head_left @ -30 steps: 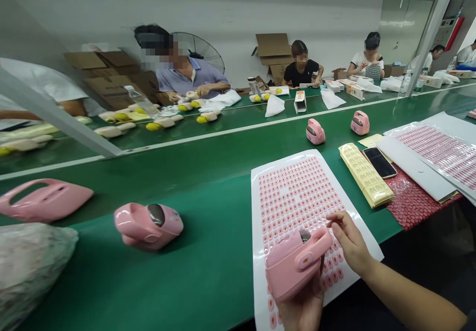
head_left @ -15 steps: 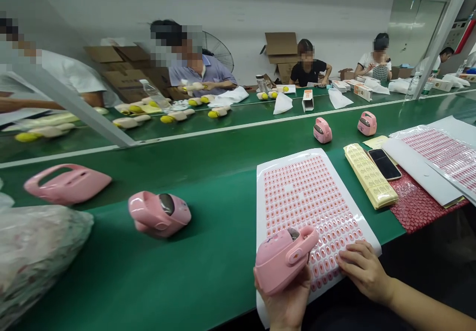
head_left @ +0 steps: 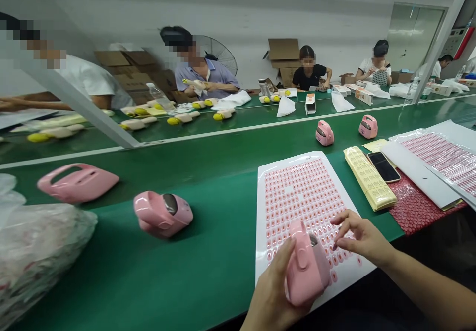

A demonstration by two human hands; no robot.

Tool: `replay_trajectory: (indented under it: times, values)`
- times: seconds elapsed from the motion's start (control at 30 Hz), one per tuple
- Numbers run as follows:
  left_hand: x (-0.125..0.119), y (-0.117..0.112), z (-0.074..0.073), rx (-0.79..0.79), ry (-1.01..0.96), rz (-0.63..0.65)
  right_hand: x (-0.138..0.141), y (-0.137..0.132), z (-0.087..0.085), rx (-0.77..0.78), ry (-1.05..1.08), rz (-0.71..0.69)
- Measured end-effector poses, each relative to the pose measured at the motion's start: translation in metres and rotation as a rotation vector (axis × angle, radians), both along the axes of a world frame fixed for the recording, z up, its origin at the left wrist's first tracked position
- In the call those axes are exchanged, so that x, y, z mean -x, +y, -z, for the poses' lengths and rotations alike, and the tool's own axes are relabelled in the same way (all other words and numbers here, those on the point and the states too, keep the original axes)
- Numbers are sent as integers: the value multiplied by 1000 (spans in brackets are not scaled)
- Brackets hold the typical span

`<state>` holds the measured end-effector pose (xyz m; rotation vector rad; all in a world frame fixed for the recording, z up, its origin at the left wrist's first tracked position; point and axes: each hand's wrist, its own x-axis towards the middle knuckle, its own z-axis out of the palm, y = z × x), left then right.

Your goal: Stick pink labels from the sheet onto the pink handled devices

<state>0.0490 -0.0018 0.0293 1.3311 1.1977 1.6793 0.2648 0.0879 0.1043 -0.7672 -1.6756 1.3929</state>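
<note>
Pink plastic casing (head_left: 307, 271) clasped in curled left hand (head_left: 271, 291), just left of open, empty right hand (head_left: 362, 239), fingertips spread above a white sheet of pink labels (head_left: 261, 232). Beyond those fingers, a black phone (head_left: 383, 166) to the right, another pink casing (head_left: 162, 214) on green belt (head_left: 223, 281) to the left.

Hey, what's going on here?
At a green conveyor belt, a person holds a pink plastic device in the left hand. The right hand reaches over a white sheet of small pink stickers. More pink devices sit on the belt. Across the line, a co-worker in a blue shirt sits behind a row of cream-and-yellow items.
</note>
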Motion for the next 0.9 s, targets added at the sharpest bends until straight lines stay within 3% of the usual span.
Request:
replay_trajectory:
  times: [0.1,0.27,0.47,0.67,0.83,0.9]
  values:
    - [0,8,-2,12,116,53,21,0,-9,-39,37,-64]
    - [1,10,-13,-27,210,79,42,-5,-4,-82,-7,-21]
    - [-5,11,-27,-107,402,105,40,-3,-11,-175,-68,-63]
    - [-6,12,-25,-255,611,75,40,-6,-10,-179,-38,-77]
    - [-5,11,-22,-159,427,87,38,-5,-9,-216,-83,-104]
    - [-6,9,-24,-137,541,84,37,-4,-9,-255,-111,-136]
